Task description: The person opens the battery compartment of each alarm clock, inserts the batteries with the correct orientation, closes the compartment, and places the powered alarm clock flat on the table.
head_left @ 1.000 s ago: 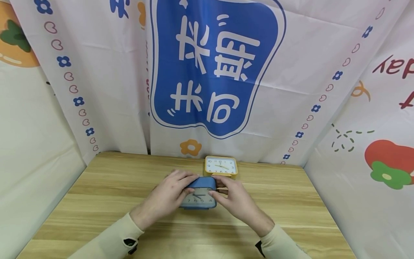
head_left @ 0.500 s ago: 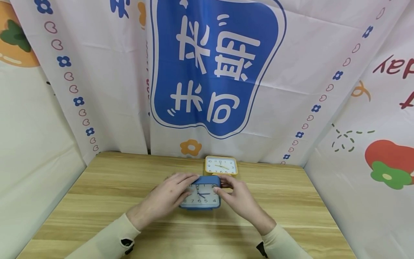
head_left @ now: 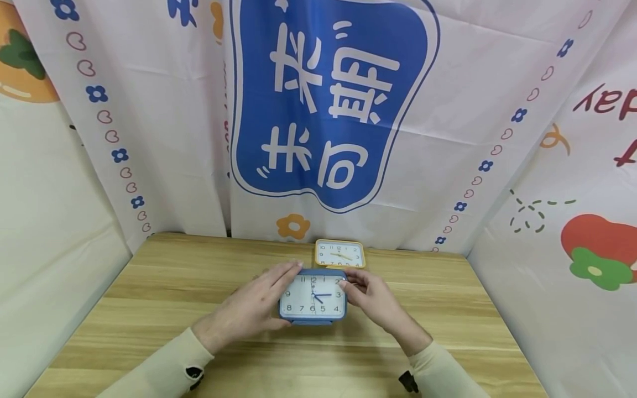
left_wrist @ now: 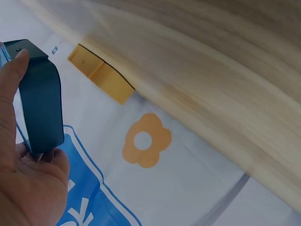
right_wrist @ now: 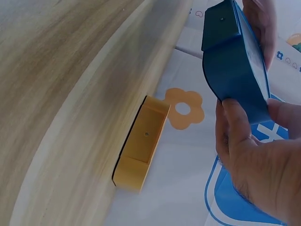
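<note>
Both hands hold a blue alarm clock [head_left: 313, 296], its white dial with numerals facing up toward the head camera. The left hand [head_left: 249, 304] grips the clock's left side, fingers at the top edge and thumb [left_wrist: 16, 70] along the bottom edge. At the upper right corner the right hand [head_left: 375, 301] pinches it, with the thumb [right_wrist: 282, 110] at the front rim and fingers behind. The wrist views show the blue casing [right_wrist: 235, 66] held apart from the table. Just behind it stands a yellow alarm clock [head_left: 340, 254], untouched.
The wooden table [head_left: 448, 320] runs back to a white printed curtain [head_left: 423, 210] with a large blue emblem. White printed cloth [head_left: 572, 309] also hangs on both sides. The yellow clock stands close to the table's back edge.
The blue clock has shifted right and its dial has turned up into full view. The left thumb has moved from the dial down to the bottom edge. The right hand has moved slightly right.
</note>
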